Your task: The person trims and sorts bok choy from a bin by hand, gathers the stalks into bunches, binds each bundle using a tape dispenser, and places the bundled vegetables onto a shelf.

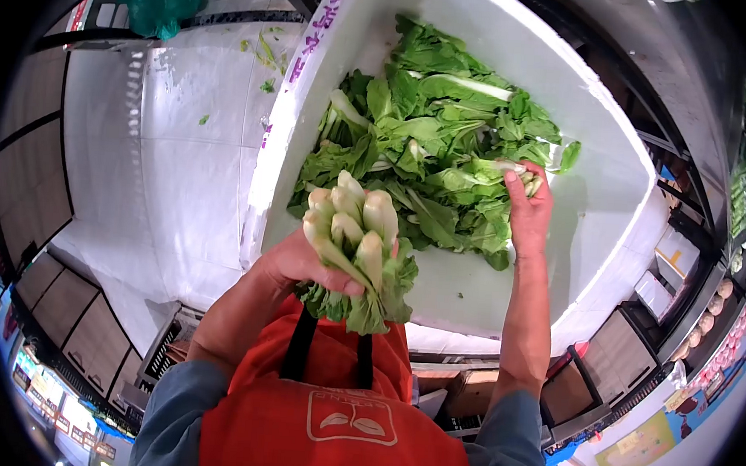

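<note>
My left hand (299,261) is wrapped round a bunch of bok choy (352,223), held up in front of my apron. Its pale stem ends point up and its leaves hang below my fingers. Inside a white foam box (585,263), my right hand (530,210) pinches the whitish stem ends of more bok choy (505,167) at the right side of the pile. Loose green bok choy (434,134) covers much of the box floor, leaves and stems lying in several directions.
The foam box stands on a white surface (188,179), with a few leaf scraps (269,51) at its far side. A green plastic bag (161,2) lies at the upper left. Dark crates (170,340) sit below the surface, and shelves with produce (705,322) line the right.
</note>
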A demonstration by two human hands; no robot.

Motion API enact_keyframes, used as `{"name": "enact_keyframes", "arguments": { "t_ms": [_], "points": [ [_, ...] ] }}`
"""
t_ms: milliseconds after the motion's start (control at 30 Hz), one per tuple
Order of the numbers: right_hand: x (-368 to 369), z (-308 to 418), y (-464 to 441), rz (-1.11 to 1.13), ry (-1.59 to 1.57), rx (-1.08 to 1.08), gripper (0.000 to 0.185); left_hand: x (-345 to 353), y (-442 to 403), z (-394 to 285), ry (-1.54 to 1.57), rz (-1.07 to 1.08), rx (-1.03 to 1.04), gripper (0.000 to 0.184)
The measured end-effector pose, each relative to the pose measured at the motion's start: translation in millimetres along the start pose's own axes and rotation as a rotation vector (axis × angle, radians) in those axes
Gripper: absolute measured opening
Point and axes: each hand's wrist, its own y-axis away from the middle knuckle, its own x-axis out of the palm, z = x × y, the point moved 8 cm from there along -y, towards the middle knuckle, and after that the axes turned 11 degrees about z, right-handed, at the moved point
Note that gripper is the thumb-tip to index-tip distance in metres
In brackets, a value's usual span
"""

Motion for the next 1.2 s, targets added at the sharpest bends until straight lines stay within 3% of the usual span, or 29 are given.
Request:
{"name": "enact_keyframes", "arguments": {
  "t_ms": [133,167,433,533,667,800,933,1067,1200],
  "points": [
    [-12,50,22,0.006,-0.01,-0.066,0.023,1,14,0,-0.142,-0.109,-0.011,0.07],
    [-13,64,28,0.036,-0.069,-0.064,0.024,8,14,-8,-0.224,-0.076,0.013,0.077],
    [-23,166,90,0.075,-0.452,-0.109,0.033,78,35,-80,-0.438,0.017,0.104,0.073],
    [-33,193,110,0.056,-0.614,-0.133,0.041,117,48,-114,-0.43,0.082,0.154,0.065],
    [-38,241,135,0.125,-0.767,-0.241,0.042,146,83,-141,-0.25,-0.03,0.198,0.07],
    [-43,285,157,0.139,-0.878,-0.358,0.038,174,107,-168,-0.332,-0.014,0.26,0.077],
    [-39,331,182,0.171,-0.831,-0.466,0.039,185,127,-186,-0.439,0.042,0.355,0.066],
    [-27,368,196,0.299,-0.775,-0.486,0.038,192,142,-199,-0.492,0.059,0.37,0.066],
    [-8,402,209,0.241,-0.599,-0.464,0.042,197,155,-211,-0.446,0.015,0.406,0.068]
  ]
}}
